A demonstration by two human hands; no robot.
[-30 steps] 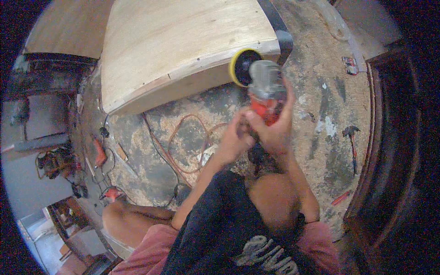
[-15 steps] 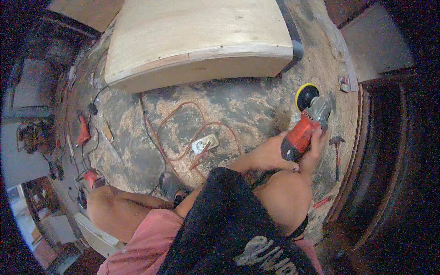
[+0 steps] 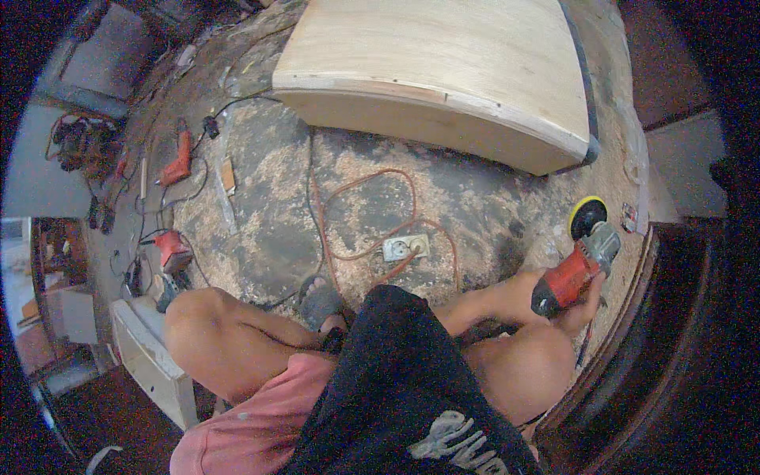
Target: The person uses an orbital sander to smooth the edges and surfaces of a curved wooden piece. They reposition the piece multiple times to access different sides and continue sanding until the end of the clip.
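At the right, a red and black angle grinder [image 3: 566, 283] with a grey metal head is held in front of my right knee. A round black pad with a yellow rim [image 3: 587, 217] is fitted to its head and faces away from me. My right hand [image 3: 587, 305] is closed round the grinder's body from the right and below. My left hand [image 3: 524, 291] reaches across and grips the body's left side; most of its fingers are hidden behind the tool.
A pale plywood box [image 3: 427, 59] stands ahead. An orange cord [image 3: 372, 172] loops across the sawdust-covered floor to a white socket block [image 3: 405, 248]. Red power tools [image 3: 180, 161] with black cables lie at the left. A dark wooden frame [image 3: 625, 317] runs along the right.
The whole view has swung, so the box, socket and tools appear further right. Both hands still hold the grinder. The hammer and red-handled tool by my right knee no longer show clearly.
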